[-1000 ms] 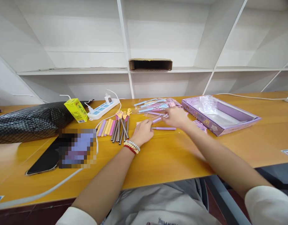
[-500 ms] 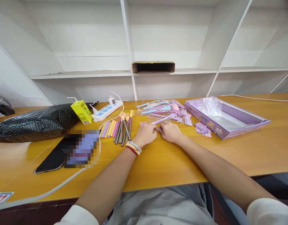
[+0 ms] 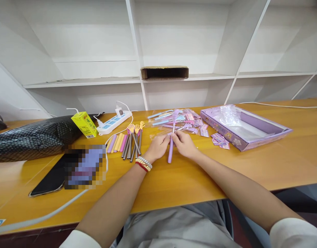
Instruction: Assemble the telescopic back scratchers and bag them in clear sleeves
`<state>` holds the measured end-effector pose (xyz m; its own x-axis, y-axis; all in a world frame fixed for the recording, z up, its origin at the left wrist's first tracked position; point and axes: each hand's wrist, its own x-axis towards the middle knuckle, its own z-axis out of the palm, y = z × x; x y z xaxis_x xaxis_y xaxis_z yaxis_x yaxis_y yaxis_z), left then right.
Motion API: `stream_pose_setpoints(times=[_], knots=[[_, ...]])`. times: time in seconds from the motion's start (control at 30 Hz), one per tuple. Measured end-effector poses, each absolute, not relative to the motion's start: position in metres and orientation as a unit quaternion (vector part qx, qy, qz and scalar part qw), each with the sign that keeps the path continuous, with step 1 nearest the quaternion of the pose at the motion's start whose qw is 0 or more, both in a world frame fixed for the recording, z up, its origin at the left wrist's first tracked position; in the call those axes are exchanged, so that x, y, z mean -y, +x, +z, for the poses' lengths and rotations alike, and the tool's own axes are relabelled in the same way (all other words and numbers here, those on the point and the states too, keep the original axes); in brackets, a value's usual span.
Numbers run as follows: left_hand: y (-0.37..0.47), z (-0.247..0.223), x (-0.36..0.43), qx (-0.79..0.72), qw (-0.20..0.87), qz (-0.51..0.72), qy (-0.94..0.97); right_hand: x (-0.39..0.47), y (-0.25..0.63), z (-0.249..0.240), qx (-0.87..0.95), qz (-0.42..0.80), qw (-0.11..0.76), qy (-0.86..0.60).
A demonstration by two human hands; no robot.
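My left hand (image 3: 156, 147) and my right hand (image 3: 184, 143) meet over the table, fingers closed around a purple back scratcher (image 3: 170, 153). Its handle points toward me and its blurred purple head points away; the fingers cover part of the middle. To the left lie several metal rods with yellow and pink hand-shaped heads (image 3: 134, 146), beside loose coloured handles (image 3: 116, 143) in yellow, purple and pink. Just beyond my hands, clear bags of blue and purple back scratchers (image 3: 161, 121) lie in a pile. Small printed cards (image 3: 220, 139) rest right of them.
An open purple display box (image 3: 238, 137) lies at the right. At the left are a power strip (image 3: 114, 123), a yellow drink carton (image 3: 84, 124), a black wrapped bundle (image 3: 37, 136), a phone (image 3: 51, 177) and a white cable (image 3: 57, 206). A cardboard box (image 3: 165, 73) sits on the shelf behind.
The purple back scratcher, mostly hidden between my hands before, now points lengthwise away from me with handle and head showing. My hands stay close together. The view has shifted slightly.
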<state>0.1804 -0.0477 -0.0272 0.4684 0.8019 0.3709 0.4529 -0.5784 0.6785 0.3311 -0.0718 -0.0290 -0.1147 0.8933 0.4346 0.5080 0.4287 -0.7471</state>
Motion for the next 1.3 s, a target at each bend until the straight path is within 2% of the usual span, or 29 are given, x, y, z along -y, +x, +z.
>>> stream_pose_setpoints(times=[0.13,0.23,0.4,0.6,0.7,0.83,1.0,1.3], knots=[[0.181,-0.028,0.048,-0.358,0.374,0.330,0.789,0.064,0.337,-0.033,0.676,0.278,0.507,-0.457],[0.182,-0.029,0.048,-0.368,0.405,0.294,0.783,0.056,0.344,-0.038,0.656,0.312,0.524,-0.444],[0.183,-0.032,0.045,-0.420,0.322,0.292,0.796,0.045,0.353,-0.037,0.587,0.370,0.571,-0.439],[0.181,-0.036,0.041,-0.451,0.216,0.285,0.818,0.041,0.362,-0.034,0.532,0.390,0.587,-0.469],[0.180,-0.034,0.044,-0.448,0.168,0.246,0.843,0.041,0.361,-0.036,0.533,0.422,0.573,-0.458],[0.179,-0.029,0.052,-0.405,0.200,0.160,0.878,0.042,0.359,-0.039,0.547,0.487,0.531,-0.426],[0.179,-0.028,0.054,-0.362,0.221,0.167,0.890,0.042,0.358,-0.043,0.562,0.528,0.490,-0.406],[0.178,-0.030,0.053,-0.372,0.211,0.159,0.890,0.042,0.365,-0.043,0.588,0.563,0.435,-0.385]])
